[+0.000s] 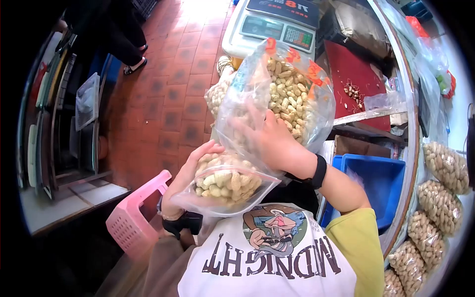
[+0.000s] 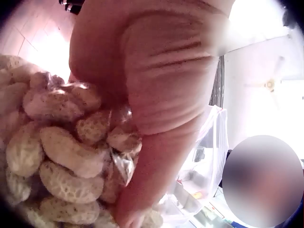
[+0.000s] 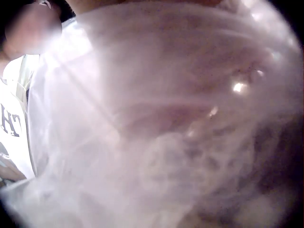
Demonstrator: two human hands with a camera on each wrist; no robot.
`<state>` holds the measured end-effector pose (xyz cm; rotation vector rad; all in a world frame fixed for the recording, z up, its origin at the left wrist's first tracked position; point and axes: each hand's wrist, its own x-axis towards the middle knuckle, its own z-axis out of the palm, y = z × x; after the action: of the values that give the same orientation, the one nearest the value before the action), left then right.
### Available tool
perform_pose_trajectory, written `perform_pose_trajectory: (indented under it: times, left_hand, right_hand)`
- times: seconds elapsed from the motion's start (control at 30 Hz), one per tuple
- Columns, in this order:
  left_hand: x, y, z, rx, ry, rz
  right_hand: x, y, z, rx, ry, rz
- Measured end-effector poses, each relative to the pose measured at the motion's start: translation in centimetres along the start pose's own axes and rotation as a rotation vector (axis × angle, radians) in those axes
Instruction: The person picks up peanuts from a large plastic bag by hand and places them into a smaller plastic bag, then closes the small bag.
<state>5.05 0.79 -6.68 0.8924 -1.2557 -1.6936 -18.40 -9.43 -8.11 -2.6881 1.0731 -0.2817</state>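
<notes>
Nearest the shirt there's the small bag of peanuts (image 1: 213,205), with the left hand (image 1: 192,161) curled round its side. I'd support its weight from below and not squeeze, since thin plastic probably folds and spills. Just beyond, the right hand (image 1: 279,141) is at the large bag (image 1: 317,113), fingers behind loose film; can't tell if that grip is pinching anything. I'd get the film off those fingers first. Left wrist cam shows the shells up close, plus a far-off fan (image 2: 269,85); right wrist cam's mostly cloudy plastic. Only the head view gets the scale (image 1: 277,32).
</notes>
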Motion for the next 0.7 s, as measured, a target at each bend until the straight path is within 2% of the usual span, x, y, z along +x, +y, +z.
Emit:
perform_pose_trajectory:
  times: [0.07, 0.13, 0.2, 0.23, 0.3, 0.33, 0.37, 0.47, 0.57, 0.7]
  left_hand:
    - [0.3, -0.7, 0.8, -0.082, 0.05, 0.021]
    - [0.8, -0.6, 1.1, -0.163, 0.104, 0.04]
    - [1.4, -0.2, 0.9, 0.112, 0.104, 0.128]
    - [1.3, -0.3, 1.8, -0.06, 0.215, 0.056]
    - [1.5, -0.7, 0.9, -0.004, 0.219, 0.069]
    - [1.6, -1.0, 0.6, 0.047, 0.229, 0.088]
    - [1.7, -1.3, 0.9, 0.263, 0.273, 0.279]
    - [2.1, -1.6, 0.8, 0.124, 0.351, 0.25]
    - [2.3, -1.8, -0.1, 0.111, 0.31, 0.223]
    - [2.7, -1.6, -0.1, 0.139, 0.261, 0.187]
  right_hand:
    - [0.3, 0.1, -0.6, 0.017, -0.072, 0.028]
    - [0.4, 0.6, 0.2, -0.011, -0.041, 0.022]
    - [0.5, 0.6, 0.3, -0.035, -0.008, 0.013]
    - [0.5, 0.3, -0.2, -0.036, -0.049, 0.03]
    - [0.4, 0.3, -0.3, -0.033, -0.087, 0.057]
    - [0.4, 0.6, 0.2, -0.032, -0.033, 0.016]
    - [0.4, 0.8, 0.5, -0.034, 0.022, -0.025]
    - [0.6, 1.0, 0.5, -0.044, 0.009, -0.03]
    - [0.9, 0.5, 0.3, -0.064, -0.042, 0.013]
    - [1.1, 0.6, 0.7, -0.079, 0.004, 0.022]
